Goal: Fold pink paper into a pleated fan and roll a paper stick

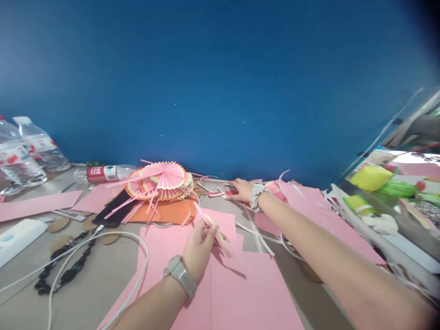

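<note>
The left hand (198, 247) is pinching a slim pink-and-cream paper strip (221, 239), best lightly, avoiding creases; the right hand (241, 190) is resting, fingers spread.

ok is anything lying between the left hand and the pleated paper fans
A flat orange piece lies between the left hand and the pleated fans, with thin pink strips over part of it.

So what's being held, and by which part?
The left hand pinches a pink-and-cream paper strip around its middle; I can't tell whether the right hand grips anything.
</note>
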`<state>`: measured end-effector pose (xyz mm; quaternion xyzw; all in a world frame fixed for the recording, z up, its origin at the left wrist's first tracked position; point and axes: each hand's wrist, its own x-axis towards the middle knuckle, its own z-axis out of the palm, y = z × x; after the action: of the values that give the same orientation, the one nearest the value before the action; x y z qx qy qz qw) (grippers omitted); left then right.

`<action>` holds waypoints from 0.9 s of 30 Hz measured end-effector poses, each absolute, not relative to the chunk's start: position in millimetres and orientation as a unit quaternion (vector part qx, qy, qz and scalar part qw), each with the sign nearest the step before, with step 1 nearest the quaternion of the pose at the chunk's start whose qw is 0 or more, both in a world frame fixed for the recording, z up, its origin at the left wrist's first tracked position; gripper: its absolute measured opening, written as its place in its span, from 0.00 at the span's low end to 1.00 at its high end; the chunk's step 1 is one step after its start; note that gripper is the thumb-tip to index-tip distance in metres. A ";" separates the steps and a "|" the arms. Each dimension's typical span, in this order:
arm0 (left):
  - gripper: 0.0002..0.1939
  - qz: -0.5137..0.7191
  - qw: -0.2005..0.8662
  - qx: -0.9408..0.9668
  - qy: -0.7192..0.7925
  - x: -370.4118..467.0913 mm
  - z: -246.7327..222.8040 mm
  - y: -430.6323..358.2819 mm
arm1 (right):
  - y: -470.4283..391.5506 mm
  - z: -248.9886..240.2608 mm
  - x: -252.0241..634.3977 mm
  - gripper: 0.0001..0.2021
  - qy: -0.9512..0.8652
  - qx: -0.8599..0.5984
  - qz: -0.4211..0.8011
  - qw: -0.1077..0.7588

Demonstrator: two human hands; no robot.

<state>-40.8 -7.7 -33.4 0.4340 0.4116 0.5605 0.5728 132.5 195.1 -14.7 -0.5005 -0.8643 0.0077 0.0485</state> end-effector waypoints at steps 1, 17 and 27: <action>0.13 0.560 0.574 0.434 0.411 -40.6 -33.9 -7.4 | 195.9 -15.7 132.4 0.15 -0.865 -0.500 0.014 0.048; 0.12 0.564 0.574 0.442 0.397 -40.0 -37.5 -6.9 | 206.1 -3.4 101.9 0.15 -0.869 -0.466 0.089 0.142; 0.09 0.571 0.569 0.440 0.397 -40.5 -38.4 -5.3 | 208.5 16.1 182.7 0.13 -0.845 -0.529 0.069 -0.032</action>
<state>-40.5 -5.3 -38.4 0.4399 0.3966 0.5706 0.5689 182.7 208.5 16.1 -0.5293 -0.8450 0.0695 -0.0318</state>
